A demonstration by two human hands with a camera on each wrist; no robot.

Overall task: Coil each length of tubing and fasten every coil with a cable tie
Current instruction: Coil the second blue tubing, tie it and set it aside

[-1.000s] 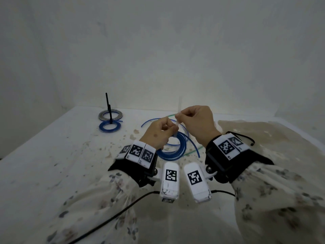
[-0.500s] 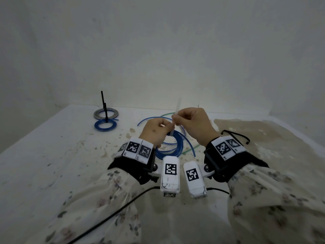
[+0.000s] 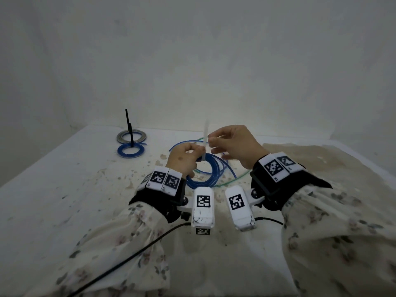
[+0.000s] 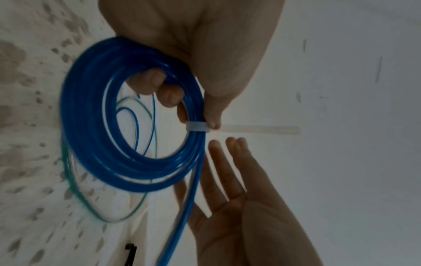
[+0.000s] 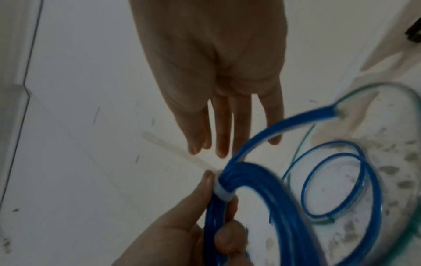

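Note:
My left hand [image 3: 192,154] holds a coil of blue tubing [image 3: 211,179] above the table, thumb and fingers pinching it right at a white cable tie [image 4: 196,126] looped round the strands. The tie's tail [image 3: 206,129] sticks straight up past the coil. My right hand [image 3: 227,144] is beside the tail; in the wrist views its fingers [image 5: 222,136] are straight and hold nothing, their tips just short of the tail [image 5: 173,153]. One blue strand end [image 5: 296,120] springs loose from the coil [image 5: 284,207].
At the back left lie a grey coil [image 3: 131,137] and a small blue coil [image 3: 130,150], each with a black tie tail [image 3: 126,121] standing up. Loose thin blue tubing [image 3: 230,170] and green tubing [image 3: 240,176] lie on the stained white table [image 3: 64,189] under my hands.
My right hand pinched the tie's tail in the earlier frames; now it has let go and its fingers are straight. My left hand keeps its hold on the coil.

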